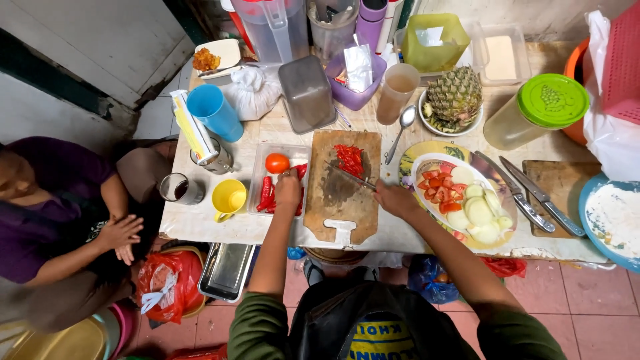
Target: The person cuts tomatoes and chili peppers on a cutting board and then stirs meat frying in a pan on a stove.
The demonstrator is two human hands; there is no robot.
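Left hand [288, 189] is at the left edge of the worn wooden cutting board [341, 183], over the right rim of the clear plastic tray [260, 175]. Fingers are curled together and appear pinched on a red chilli [301, 171]; exact grip is too small to confirm.

Right hand [395, 200] sits at the board's right edge, clamped on a knife [355, 177]. The blade runs up-left from the hand across the board, tip near the pile of sliced red chilli [349, 160] at the board's far end.

Key relation: the pile is far and left of the right hand, right of the left hand, with the blade between. The board's long axis runs near–far, handle cut-out at the near end. More whole chillies [267, 199] lie in the tray, long axes roughly near–far, directly under and left of the left hand, so the left hand is the nearer one. An orange-red tomato [277, 163] sits at the tray's far end.

Packages:
- white tied plastic bag [252, 92], far left
- long narrow yellow-and-white carton [192, 127], standing beside the blue cup [215, 111]
- clear jar with green screw lid [539, 110], far right
- red plastic bag [165, 283] on the floor, near left

Print is not legible.
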